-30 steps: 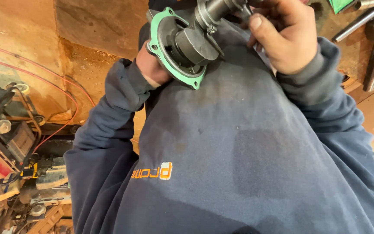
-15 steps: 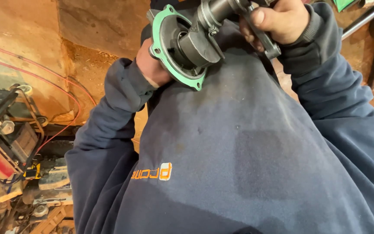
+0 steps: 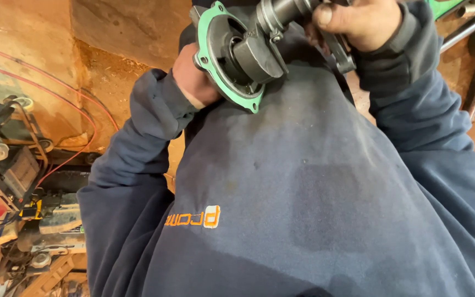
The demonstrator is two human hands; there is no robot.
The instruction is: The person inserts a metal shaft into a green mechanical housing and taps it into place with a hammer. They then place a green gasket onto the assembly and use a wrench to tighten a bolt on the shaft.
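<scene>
at the far left a cluttered machine with red wires (image 3: 6, 165) sat on the floor, well apart from the work. the left hand (image 3: 193, 80) was clenched on the rim of a grey metal housing (image 3: 237, 52) ringed by a green gasket (image 3: 207, 60), held up against the blue sweatshirt (image 3: 303, 187). the right hand (image 3: 358, 22) was clenched around the housing's shaft end and a dark tool (image 3: 339, 52); what the tool bit on was hidden. the step looked like working a fitting at the shaft. the next move would call for a steady left grip while the right turned.
</scene>
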